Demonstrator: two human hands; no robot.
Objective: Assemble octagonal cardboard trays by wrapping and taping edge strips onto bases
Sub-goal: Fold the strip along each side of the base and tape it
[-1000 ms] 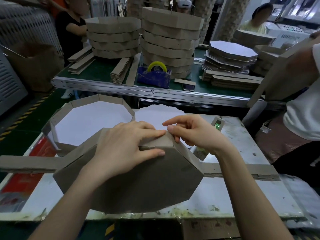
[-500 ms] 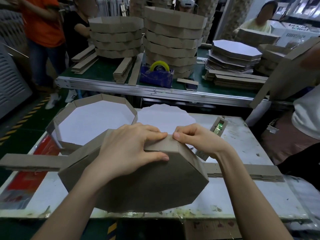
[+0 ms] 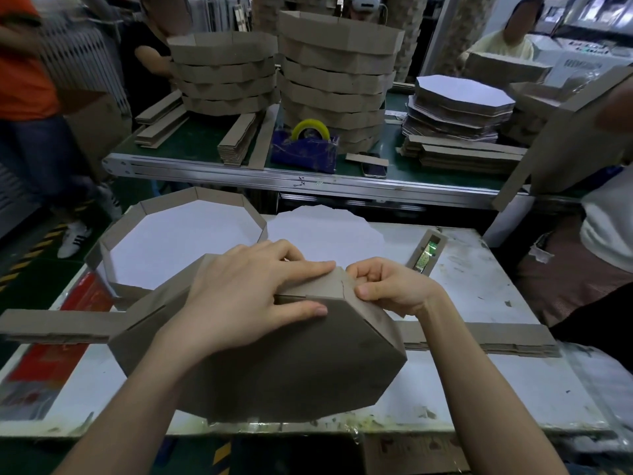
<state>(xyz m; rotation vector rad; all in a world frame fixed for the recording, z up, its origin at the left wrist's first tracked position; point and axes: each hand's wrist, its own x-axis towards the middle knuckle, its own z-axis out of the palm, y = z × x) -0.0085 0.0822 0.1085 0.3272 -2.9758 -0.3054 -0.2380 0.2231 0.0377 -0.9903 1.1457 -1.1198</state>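
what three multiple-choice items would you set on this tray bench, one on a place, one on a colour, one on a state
1. Where is the yellow tape roll?
A. on the near table
B. in a blue holder on the green bench
C. on the floor

2. What colour is the inside of the finished tray at the left?
A. white
B. green
C. red

3. How does the left hand lie on the upturned tray?
A. lifted clear of it
B. curled in a fist on nothing
C. fingers straight, pressing the edge strip down

Answers: B, the roll sits in the holder on the far bench; A, its floor shows white inside brown walls; C, the fingers lie flat along the strip with the thumb on the base.
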